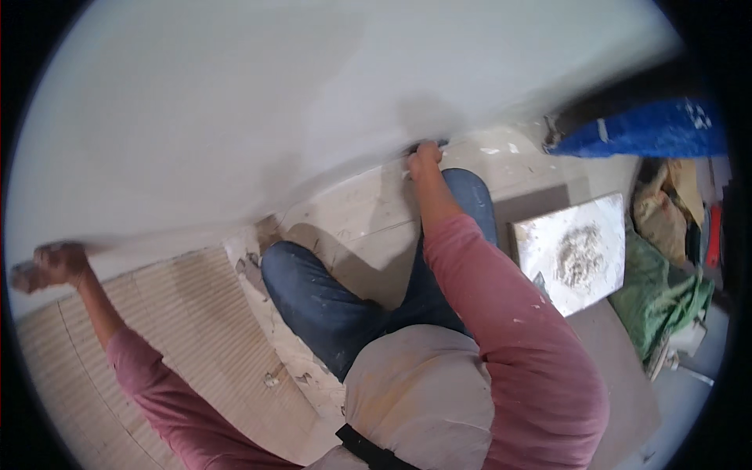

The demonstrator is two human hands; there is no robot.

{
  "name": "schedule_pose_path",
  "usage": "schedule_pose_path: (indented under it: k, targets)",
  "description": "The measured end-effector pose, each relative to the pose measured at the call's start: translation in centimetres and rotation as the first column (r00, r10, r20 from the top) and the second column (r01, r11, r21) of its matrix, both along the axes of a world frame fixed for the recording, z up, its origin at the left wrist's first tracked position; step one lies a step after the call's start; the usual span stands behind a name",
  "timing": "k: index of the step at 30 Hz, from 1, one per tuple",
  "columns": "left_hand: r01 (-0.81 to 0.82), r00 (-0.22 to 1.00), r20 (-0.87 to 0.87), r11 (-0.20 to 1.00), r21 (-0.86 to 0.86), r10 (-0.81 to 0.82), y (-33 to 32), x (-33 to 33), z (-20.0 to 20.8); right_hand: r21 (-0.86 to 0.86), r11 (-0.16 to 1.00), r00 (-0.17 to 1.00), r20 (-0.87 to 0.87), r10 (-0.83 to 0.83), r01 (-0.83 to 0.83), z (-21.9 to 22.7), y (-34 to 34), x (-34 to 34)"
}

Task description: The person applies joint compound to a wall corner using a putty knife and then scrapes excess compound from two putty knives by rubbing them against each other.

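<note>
Small dark tool (443, 143): located at 1 o'clock in my view, by the foot of the white wall (235, 117). My right hand (425, 159): fingers closed round it. My left hand (63, 264): at 9 o'clock, near the wall's lower edge; how far it is closed, or on what, I cannot tell. White slab (536, 243) bearing greyish debris (581, 254): 3 o'clock. Blue sack (646, 133): 2 o'clock.

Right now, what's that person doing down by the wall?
A person crouches at a white wall. The right hand holds a dark thing at the wall's bottom edge, mostly hidden. The left hand is stretched far out left by the same edge, too blurry to tell if it holds anything. To the right is a white board with greyish stuff on it.
</note>
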State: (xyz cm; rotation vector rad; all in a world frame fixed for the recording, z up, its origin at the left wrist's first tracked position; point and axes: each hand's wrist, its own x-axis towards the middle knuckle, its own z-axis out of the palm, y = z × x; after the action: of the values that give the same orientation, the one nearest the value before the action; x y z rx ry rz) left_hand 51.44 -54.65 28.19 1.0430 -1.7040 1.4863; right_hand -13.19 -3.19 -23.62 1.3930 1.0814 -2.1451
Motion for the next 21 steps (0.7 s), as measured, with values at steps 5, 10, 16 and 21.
schedule_pose_path:
  k: [5, 10, 16, 21]
  targets:
    - [0.379, 0.918, -0.133, 0.925, 0.014, -0.373, 8.9, -7.5, 4.9, -0.349, 0.932, 0.954, 0.233, 0.189, -0.099, -3.7, -9.0, 15.7]
    - [0.427, 0.903, -0.063, 0.904, 0.028, -0.425, 11.5, -10.5, 6.0, -0.609, 0.774, 0.815, 0.352, 0.461, -0.175, 0.3, -17.5, 28.8]
    - [0.395, 0.912, 0.159, 0.913, -0.098, -0.378, 15.9, -13.1, 5.6, -0.665, 0.719, 0.780, 0.335, 0.528, -0.201, 10.8, -15.7, 31.0]
    - [0.500, 0.861, 0.195, 0.852, -0.158, -0.470, 17.8, -17.1, 6.7, -0.559, 0.801, 0.870, 0.264, 0.417, -0.214, 19.2, -11.5, 27.1]
